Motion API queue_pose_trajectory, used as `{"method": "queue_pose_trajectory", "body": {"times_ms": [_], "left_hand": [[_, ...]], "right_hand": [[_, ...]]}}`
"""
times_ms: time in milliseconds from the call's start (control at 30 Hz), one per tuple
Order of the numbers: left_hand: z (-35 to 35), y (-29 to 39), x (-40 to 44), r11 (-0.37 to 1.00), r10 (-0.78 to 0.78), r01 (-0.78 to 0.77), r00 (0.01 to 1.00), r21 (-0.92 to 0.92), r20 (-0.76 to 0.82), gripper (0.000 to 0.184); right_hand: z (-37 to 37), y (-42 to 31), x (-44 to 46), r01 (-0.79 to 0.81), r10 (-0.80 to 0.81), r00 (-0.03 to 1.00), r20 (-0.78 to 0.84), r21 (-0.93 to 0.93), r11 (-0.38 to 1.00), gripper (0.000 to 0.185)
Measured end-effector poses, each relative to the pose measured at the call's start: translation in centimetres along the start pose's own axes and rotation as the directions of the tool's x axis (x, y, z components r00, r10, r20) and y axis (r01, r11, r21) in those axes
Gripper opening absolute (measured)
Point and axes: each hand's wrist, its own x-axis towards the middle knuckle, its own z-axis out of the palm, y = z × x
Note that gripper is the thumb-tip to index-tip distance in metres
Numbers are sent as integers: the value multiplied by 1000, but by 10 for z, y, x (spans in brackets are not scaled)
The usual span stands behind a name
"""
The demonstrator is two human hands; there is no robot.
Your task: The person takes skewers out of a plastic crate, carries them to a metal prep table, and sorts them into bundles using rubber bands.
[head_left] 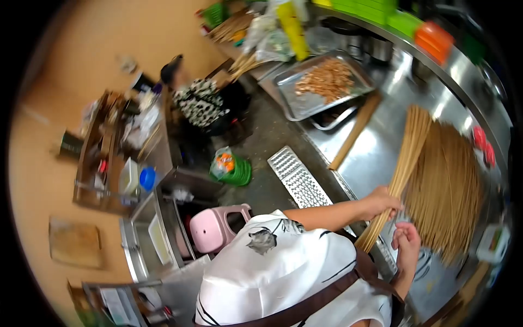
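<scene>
My left hand [378, 204] is wrapped round the lower part of a long bundle of thin bamboo sticks [408, 144]. The bundle slants up over the steel counter, its narrow end close to my apron. Just below it, my right hand [406, 237] is closed, fingers curled, with nothing visible in it. Beside both hands lies a wide pile of thin brown sticks [444, 191], spread on the counter.
A metal tray [291, 109] of small orange-brown pieces and a wooden stick [354, 131] lie on the steel counter [376, 171]. Behind are a perforated metal strip [299, 177], a green basket [237, 171], a pink stool [210, 229] and a seated person [201, 103].
</scene>
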Motion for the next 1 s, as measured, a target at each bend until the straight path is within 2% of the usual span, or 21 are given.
{"method": "queue_pose_trajectory", "body": {"times_ms": [33,100,133,200,267,467,533,567,600,667,700,733,767,800,833,867,933,967,1000], "left_hand": [[-7,4,-4,999,38,-39,999,-21,-21,16],[-17,10,-9,999,53,-53,999,11,0,15],[-22,17,-13,997,77,-77,997,-8,-13,15],[-31,26,-21,994,105,-105,994,23,20,19],[-40,32,-25,990,137,-137,990,-18,12,19],[-62,36,-26,975,218,-217,975,-38,29,16],[-67,38,-28,974,196,-193,981,-121,11,15],[-69,39,-29,973,197,-194,980,-124,13,15],[-70,40,-30,968,184,-178,983,-174,17,14],[-72,40,-30,962,168,-158,985,-222,27,14],[-74,40,-30,962,190,-174,980,-212,55,14],[-74,40,-30,961,210,-190,974,-203,82,14],[-74,42,-30,962,204,-184,975,-202,84,14],[-74,46,-31,959,236,-218,968,-179,83,13],[-74,48,-32,955,267,-252,960,-156,83,13],[-73,51,-32,957,261,-246,962,-155,86,13],[-70,49,-32,944,323,-307,933,-118,156,13],[-67,44,-31,948,312,-295,936,-124,160,13],[-63,43,-29,954,298,-292,941,-63,162,12]], "right_hand": [[10,-4,9,-1,2,999,41,-25,1000,16],[31,-11,22,127,-126,988,-90,8,992,16],[36,-13,31,123,-123,990,-63,-10,992,16],[46,-13,48,244,-247,966,-70,-49,969,17],[61,-21,56,243,-244,970,-10,-27,970,18],[87,-32,63,271,-271,962,8,-77,959,22],[88,-36,62,335,-366,929,52,300,893,25],[89,-39,62,350,-391,920,35,379,856,27],[87,-42,62,350,-389,920,33,376,858,27],[81,-46,64,246,-366,925,99,578,778,25],[82,-44,64,233,-280,960,-14,595,769,20],[76,-39,64,235,-279,960,-18,595,769,20],[65,-29,64,41,-114,987,112,511,859,20],[63,-25,62,-151,65,973,220,402,903,19],[65,-24,56,-249,177,916,361,162,955,17],[60,-21,52,-391,306,805,509,67,918,17],[57,-20,47,-363,494,709,503,-341,867,30],[58,-22,45,-374,499,711,495,-336,865,30],[63,-27,48,-296,510,733,451,-464,835,47]]}}
